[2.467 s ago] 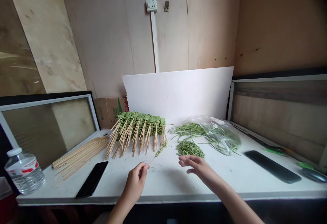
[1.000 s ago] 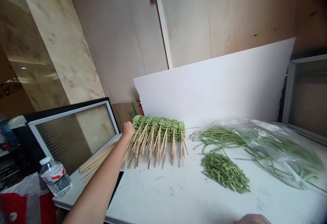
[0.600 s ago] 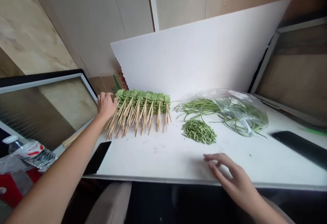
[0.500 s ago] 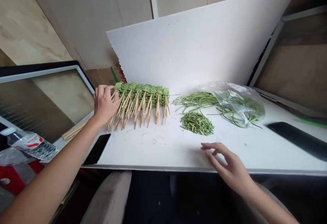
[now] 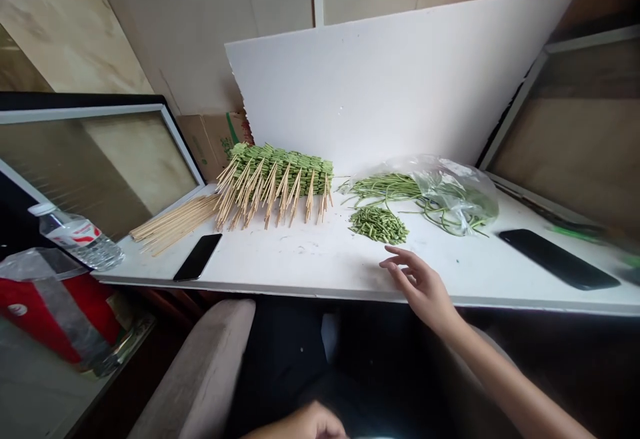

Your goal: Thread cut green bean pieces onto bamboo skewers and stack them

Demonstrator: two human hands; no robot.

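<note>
My right hand hovers over the front of the white table, fingers apart and holding nothing. Just beyond its fingertips lies a heap of short-cut green stems. My left hand is low at the bottom edge of the view, over my lap; its fingers are mostly cut off, so its hold is hidden. On the table's left half, skewered green stem pieces are stacked in rows, their bamboo sticks fanning toward me. Loose bamboo skewers lie left of the stack.
Long green stems spill from a clear plastic bag at the back right. One black phone lies front left, a dark phone-like slab at right. A water bottle leans by the left edge above a red bag.
My left hand has left the skewered stack and come down to my lap. The right hand stays open near the heap. The view has shifted, showing more of the floor.
</note>
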